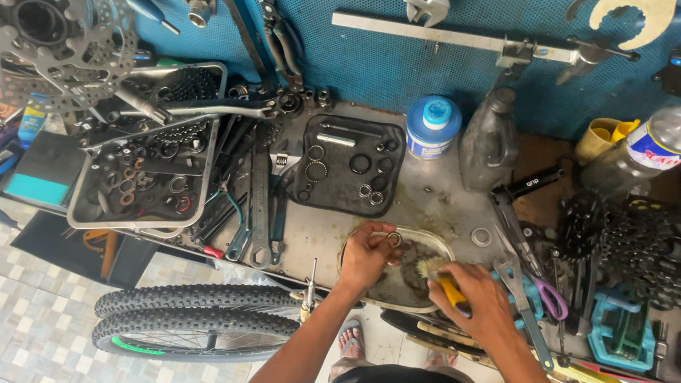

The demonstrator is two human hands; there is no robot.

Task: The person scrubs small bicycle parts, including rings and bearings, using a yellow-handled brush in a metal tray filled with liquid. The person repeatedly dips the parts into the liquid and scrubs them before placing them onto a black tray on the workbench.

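My left hand (367, 254) pinches a small metal ring (393, 239) over a shallow oval dish (439, 243) of dirty liquid at the workbench's front edge. My right hand (473, 299) grips a yellow-handled brush (448, 285), its bristle end pointing toward the ring inside the dish. Both forearms reach up from the bottom of the view.
A black mat (346, 163) with rings and bearings lies behind the dish, next to a blue-capped white tub (432, 127) and clear bottles (489, 141). A metal tray (143, 176) of parts sits left, sprocket cassettes (654, 247) right. Wrenches, scissors, and bicycle tyres (195, 317) are below.
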